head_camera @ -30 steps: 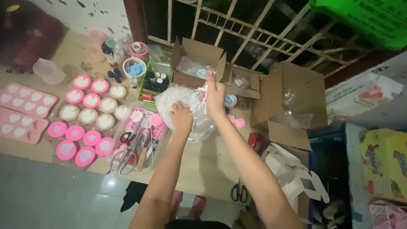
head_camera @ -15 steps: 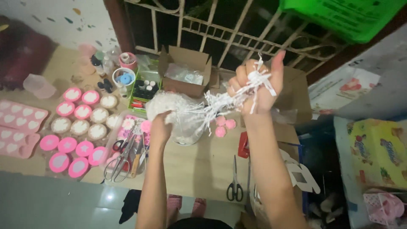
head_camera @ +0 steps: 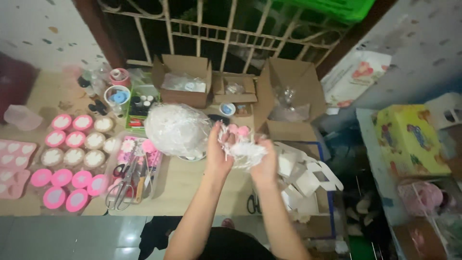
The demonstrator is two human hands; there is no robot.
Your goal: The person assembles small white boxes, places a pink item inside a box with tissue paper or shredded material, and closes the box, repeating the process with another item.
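- We see the left hand and the right hand raised close together over the middle of the wooden tabletop, both closed around a wad of white shredded paper strips.
- The left hand's fingers curl over the wad's left end; the right hand cups it from the right and below, fingers bent and mostly hidden by the strips.
- Just left of the left hand, a clear plastic bag stuffed with more white shredded paper sits on the table, apart from the wad as far as we can tell.
- Behind the hands stand three open brown cardboard boxes: one at the left, a smaller one in the middle, and a larger one at the right holding crumpled clear wrap.
- On the far left, round pink and cream cups with pale filling stand in rows, with a pink mould tray beside them.
- Between the cups and the arms lies a clear tray of tools, with scissors resting in it.
- To the right of the right hand lie flat white folded cartons.
- A second pair of dark-handled scissors lies on the table between the forearms.
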